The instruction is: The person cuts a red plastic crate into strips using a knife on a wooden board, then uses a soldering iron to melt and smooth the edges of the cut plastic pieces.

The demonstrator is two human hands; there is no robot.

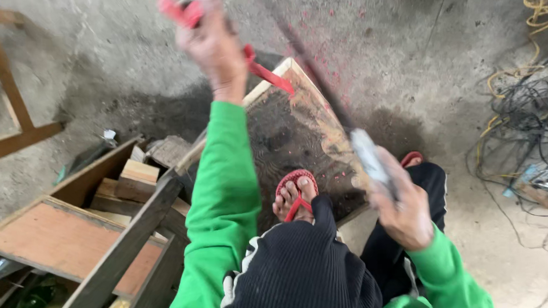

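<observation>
There was a single view, taken from the person's head and aimed steeply down along the body toward the concrete floor (405, 50). It sat close: green sleeves and dark trousers filled the lower middle, and the left hand (210, 43) reached almost to the top edge, the right hand (406, 213) lower right (both smeared by motion). A wooden board (297, 131) lay centre, timber frames (74, 243) at lower left, tangled cables (525, 112) at far right.
</observation>
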